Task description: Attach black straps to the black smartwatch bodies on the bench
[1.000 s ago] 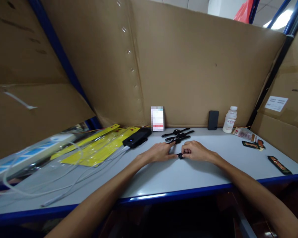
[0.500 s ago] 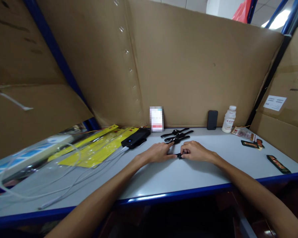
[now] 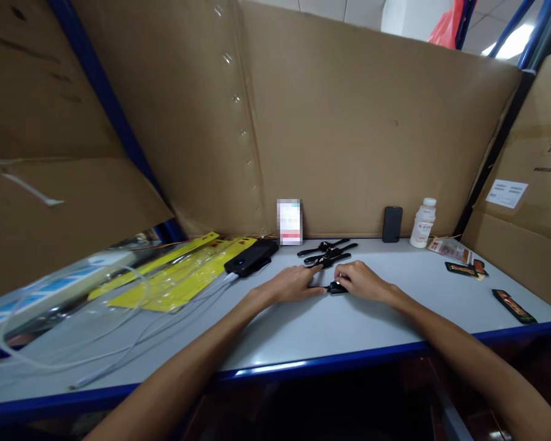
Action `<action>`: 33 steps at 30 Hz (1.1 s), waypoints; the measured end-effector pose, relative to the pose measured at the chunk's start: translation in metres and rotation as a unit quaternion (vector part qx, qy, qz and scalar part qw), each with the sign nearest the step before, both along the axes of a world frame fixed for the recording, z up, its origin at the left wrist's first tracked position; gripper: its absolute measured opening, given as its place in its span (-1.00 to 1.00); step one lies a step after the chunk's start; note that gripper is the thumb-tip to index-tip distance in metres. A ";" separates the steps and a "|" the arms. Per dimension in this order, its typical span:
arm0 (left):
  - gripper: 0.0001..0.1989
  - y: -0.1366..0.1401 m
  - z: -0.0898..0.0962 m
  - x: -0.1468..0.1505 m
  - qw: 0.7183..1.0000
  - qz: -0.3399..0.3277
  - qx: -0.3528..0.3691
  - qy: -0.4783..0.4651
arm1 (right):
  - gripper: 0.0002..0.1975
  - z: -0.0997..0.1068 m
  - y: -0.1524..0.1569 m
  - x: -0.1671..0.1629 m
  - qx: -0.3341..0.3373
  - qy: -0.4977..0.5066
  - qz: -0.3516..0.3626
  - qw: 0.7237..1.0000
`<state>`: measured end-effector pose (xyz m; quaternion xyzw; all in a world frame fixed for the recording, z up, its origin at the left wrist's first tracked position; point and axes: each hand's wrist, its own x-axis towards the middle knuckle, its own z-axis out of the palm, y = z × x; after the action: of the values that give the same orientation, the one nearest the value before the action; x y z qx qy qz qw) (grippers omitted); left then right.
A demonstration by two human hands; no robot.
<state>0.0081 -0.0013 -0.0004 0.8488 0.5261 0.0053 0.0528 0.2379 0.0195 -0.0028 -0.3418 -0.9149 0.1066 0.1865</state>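
A black wristwatch (image 3: 337, 288) lies on the table between my hands, its dark case now showing. My left hand (image 3: 294, 285) rests at its left side, thumb along the strap and index finger stretched towards the other watches. Bent fingers of my right hand (image 3: 362, 280) press on the right part of the case; their tips are partly hidden. Just beyond my hands lie several more black watches (image 3: 331, 253) with straps laid out, side by side.
A lit phone (image 3: 289, 222) and a dark phone (image 3: 392, 224) lean on the cardboard wall. Near the right stand a white bottle (image 3: 423, 224) and small packets (image 3: 514, 305). At left are a power bank (image 3: 250, 257), yellow packaging (image 3: 179, 294), white cables (image 3: 138, 350) and a power strip (image 3: 50, 294).
My right hand's fingers have shifted and opened a little from their tight pinch, so more of the watch case shows. My left hand has hardly moved.
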 end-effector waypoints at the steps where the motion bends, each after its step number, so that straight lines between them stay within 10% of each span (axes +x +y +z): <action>1: -0.24 0.000 0.000 0.000 1.000 -0.004 0.000 -0.003 | -0.81 0.000 0.000 0.000 0.000 0.002 -0.004 1.000; 33: -0.61 0.010 -0.017 0.001 0.986 -0.109 0.004 -0.127 | -0.92 -0.011 0.012 -0.011 -0.055 0.058 -0.078 0.994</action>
<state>0.0095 0.0086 -0.0171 0.8936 0.4196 0.1095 0.1158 0.2274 0.0318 -0.0138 -0.4151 -0.8657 0.1614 0.2283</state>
